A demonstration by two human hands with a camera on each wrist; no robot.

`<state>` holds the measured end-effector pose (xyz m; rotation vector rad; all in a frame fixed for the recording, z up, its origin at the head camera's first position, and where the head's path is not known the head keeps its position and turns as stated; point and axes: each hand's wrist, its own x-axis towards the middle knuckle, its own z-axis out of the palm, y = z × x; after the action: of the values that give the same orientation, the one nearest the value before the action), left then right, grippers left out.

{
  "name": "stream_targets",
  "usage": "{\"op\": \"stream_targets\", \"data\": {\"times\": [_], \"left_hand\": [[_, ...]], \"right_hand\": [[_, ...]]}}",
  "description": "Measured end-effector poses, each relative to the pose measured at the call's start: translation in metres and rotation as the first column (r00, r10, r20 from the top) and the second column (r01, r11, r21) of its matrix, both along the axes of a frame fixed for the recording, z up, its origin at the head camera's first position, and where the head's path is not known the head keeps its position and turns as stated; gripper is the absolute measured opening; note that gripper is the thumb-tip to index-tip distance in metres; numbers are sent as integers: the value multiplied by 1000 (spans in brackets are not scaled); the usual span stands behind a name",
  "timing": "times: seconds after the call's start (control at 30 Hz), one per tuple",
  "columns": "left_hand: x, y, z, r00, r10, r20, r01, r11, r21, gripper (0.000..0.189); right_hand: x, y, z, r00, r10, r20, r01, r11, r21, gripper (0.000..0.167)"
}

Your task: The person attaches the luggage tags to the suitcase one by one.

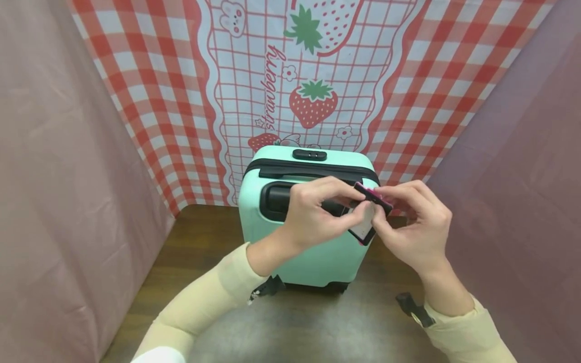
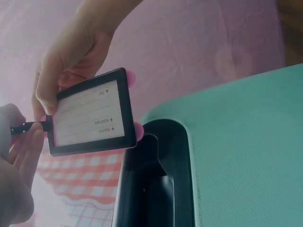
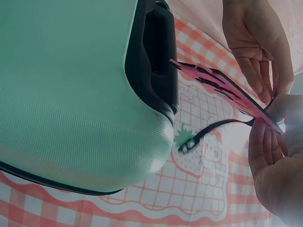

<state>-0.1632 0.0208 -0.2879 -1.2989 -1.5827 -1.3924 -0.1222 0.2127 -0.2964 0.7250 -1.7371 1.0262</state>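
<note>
A luggage tag point(image 1: 362, 227) with a pink back and black frame hangs in front of the suitcase; its white card point(image 2: 90, 116) reads Name, Address and Tel. With thumb and fingers my left hand point(image 1: 313, 214) pinches the black strap point(image 2: 29, 126) at the tag's end. My right hand point(image 1: 415, 224) grips the edge of the tag beside it. In the right wrist view the strap's loose part point(image 3: 215, 125) curves away to a buckle end point(image 3: 186, 145). The mint-green suitcase point(image 1: 308, 259) stands upright just behind both hands.
The suitcase has a black side handle point(image 1: 276, 199) and a combination lock point(image 1: 309, 155) on top. A red-checked strawberry cloth point(image 1: 313, 103) hangs behind it. Pinkish drapes point(image 1: 68, 176) flank both sides above a brown wooden floor point(image 1: 199, 237).
</note>
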Motion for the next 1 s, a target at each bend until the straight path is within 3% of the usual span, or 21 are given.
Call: {"op": "stream_targets", "data": {"times": [0.1, 0.23, 0.3, 0.4, 0.47, 0.6, 0.7, 0.87, 1.0], "left_hand": [[0, 0, 1, 999, -20, 32, 20, 1000, 6, 10], [0, -1, 3, 985, -96, 141, 92, 995, 37, 10], [0, -1, 4, 968, -146, 203, 136, 989, 59, 10], [0, -4, 6, 939, -206, 277, 191, 978, 82, 12], [-1, -7, 7, 922, -226, 315, 212, 974, 76, 12], [-2, -14, 7, 891, -236, 388, 236, 971, 46, 14], [-2, -18, 6, 875, -231, 426, 242, 970, 29, 14], [-4, -21, 6, 872, -236, 429, 248, 968, 28, 13], [-5, -23, 5, 863, -242, 443, 254, 967, 34, 12]], "right_hand": [[2, -4, 1, 1000, -13, -4, 13, 1000, -4, 23], [2, -9, -1, 999, 8, -38, -9, 1000, -19, 24], [0, -10, -4, 991, 96, -92, -101, 994, -52, 31], [-4, -10, -8, 957, 230, -175, -251, 962, -111, 44], [-7, -8, -12, 942, 269, -201, -296, 947, -121, 47], [-12, 0, -20, 967, 229, -112, -233, 972, -23, 45], [-14, 5, -29, 969, 242, -44, -239, 969, 62, 43], [-19, 6, -40, 927, 375, -36, -372, 926, 59, 40], [-20, 4, -42, 898, 438, -39, -436, 899, 40, 37]]}}
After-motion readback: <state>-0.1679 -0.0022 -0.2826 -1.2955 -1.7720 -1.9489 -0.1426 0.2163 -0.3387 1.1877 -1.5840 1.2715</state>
